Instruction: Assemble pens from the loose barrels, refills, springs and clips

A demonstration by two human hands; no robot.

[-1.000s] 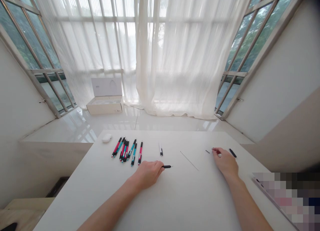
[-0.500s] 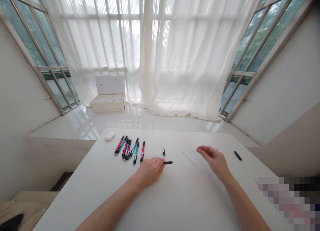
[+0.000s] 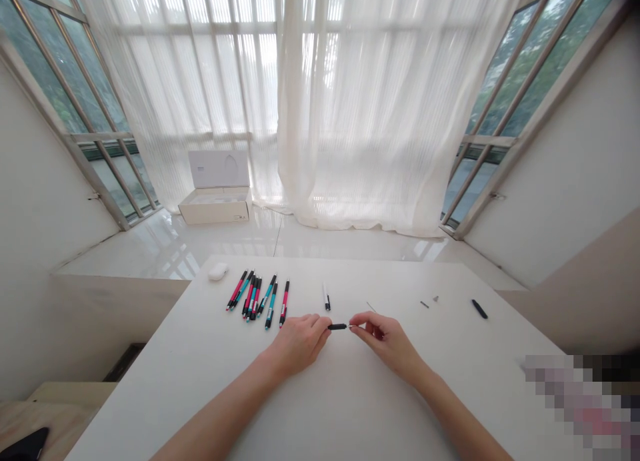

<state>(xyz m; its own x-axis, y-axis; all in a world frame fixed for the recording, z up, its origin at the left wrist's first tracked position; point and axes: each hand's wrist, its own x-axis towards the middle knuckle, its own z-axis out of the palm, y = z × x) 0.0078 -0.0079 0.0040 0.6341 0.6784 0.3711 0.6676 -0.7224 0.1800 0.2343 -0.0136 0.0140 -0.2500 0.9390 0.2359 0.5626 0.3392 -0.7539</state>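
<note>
My left hand point(image 3: 299, 342) rests on the white table point(image 3: 350, 408), fingers pinched on the end of a short black pen part point(image 3: 337, 326). My right hand point(image 3: 387, 341) has its fingertips pinched together right at the other end of that black part; something red shows inside its palm. A thin refill rod point(image 3: 371, 306) lies just beyond the right hand, partly hidden by it. A white pen piece point(image 3: 325, 296) lies behind the black part.
Several red and teal pens point(image 3: 257, 294) lie in a row at the table's left. A white earbud case point(image 3: 218, 271) sits at the far left corner. Small metal bits point(image 3: 429, 302) and a black cap point(image 3: 479, 308) lie to the right. An open white box point(image 3: 216, 190) stands on the floor.
My right hand came left from the small parts on the right side and now meets the black pen part held by my left hand. The left hand stayed put.
</note>
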